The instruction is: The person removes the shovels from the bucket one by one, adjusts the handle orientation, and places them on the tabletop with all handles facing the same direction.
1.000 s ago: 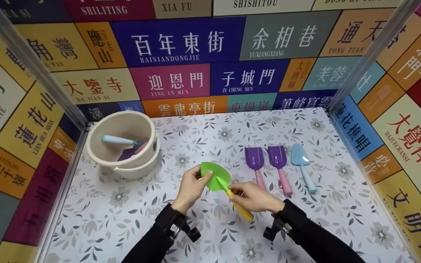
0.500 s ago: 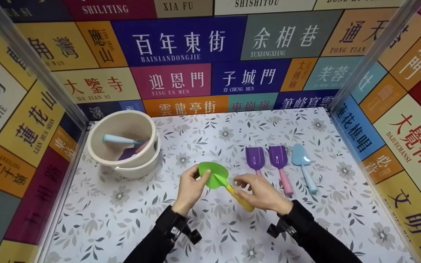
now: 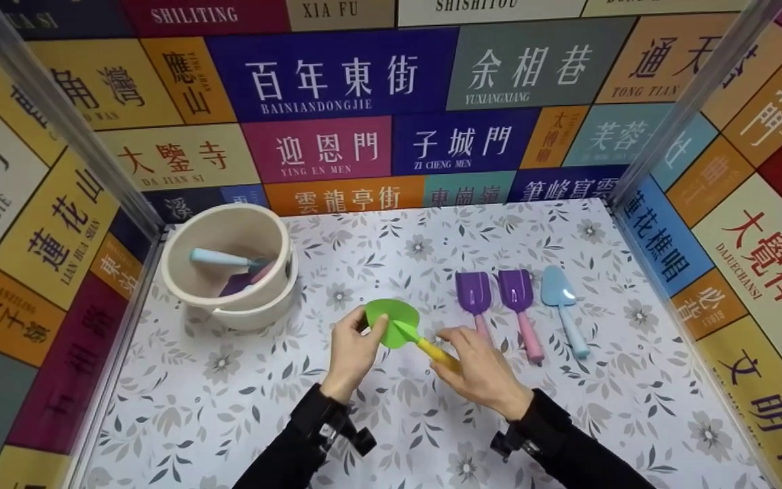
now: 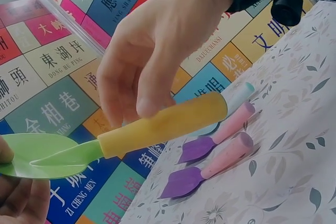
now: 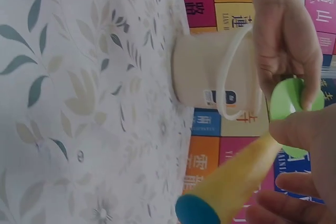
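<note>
Left hand (image 3: pixel 352 348) pinches green trowel (image 3: pixel 407 329) by its blade | right hand (image 3: pixel 482 370) loosely spread beside handle (image 3: pixel 437 353), contact hard to judge | trowel above table (image 3: pixel 377 251), between hands | risk: lone pinch could slip, handle dropping

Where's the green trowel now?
In the head view, the green trowel is near the picture's middle, held by its blade in the left hand, yellow handle at the right hand, left of the two purple shovels on the table.
</note>
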A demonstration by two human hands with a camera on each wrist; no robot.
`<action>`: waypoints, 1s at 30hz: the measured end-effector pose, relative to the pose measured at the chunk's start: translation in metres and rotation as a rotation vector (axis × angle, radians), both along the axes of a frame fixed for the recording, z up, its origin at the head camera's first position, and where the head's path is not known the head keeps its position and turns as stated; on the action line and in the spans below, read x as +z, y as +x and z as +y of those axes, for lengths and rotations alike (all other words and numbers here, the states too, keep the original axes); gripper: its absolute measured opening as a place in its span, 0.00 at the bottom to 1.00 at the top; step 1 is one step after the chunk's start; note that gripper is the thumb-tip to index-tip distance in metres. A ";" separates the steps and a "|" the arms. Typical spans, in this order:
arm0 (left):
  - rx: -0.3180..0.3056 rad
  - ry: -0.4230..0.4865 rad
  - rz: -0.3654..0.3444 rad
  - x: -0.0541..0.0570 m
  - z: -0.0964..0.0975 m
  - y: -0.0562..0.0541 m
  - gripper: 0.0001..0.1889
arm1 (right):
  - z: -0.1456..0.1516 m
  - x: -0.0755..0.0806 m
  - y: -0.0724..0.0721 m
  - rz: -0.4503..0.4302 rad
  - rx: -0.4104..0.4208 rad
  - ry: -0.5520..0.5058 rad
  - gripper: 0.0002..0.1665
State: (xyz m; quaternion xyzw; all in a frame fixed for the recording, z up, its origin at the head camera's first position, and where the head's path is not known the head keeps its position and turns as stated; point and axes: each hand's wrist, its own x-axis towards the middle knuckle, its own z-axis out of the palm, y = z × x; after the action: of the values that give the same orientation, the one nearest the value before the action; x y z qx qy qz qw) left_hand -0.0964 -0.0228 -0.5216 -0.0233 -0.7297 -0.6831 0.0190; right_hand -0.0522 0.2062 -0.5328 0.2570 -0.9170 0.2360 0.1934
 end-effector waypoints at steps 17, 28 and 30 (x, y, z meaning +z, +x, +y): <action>0.029 -0.011 -0.004 -0.003 0.004 0.002 0.11 | -0.015 -0.004 -0.006 -0.130 -0.058 0.030 0.21; 0.028 -0.011 0.011 -0.003 0.005 0.003 0.09 | -0.016 -0.005 -0.005 -0.116 -0.010 0.017 0.16; 0.032 -0.009 0.017 -0.002 0.006 0.003 0.09 | -0.015 -0.004 -0.005 -0.122 -0.004 0.014 0.16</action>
State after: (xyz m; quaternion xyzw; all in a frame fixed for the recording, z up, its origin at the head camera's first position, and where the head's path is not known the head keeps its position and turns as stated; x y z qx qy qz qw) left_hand -0.0939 -0.0173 -0.5237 -0.0174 -0.7328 -0.6793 0.0359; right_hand -0.0573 0.1910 -0.5372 0.2417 -0.9291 0.2447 0.1359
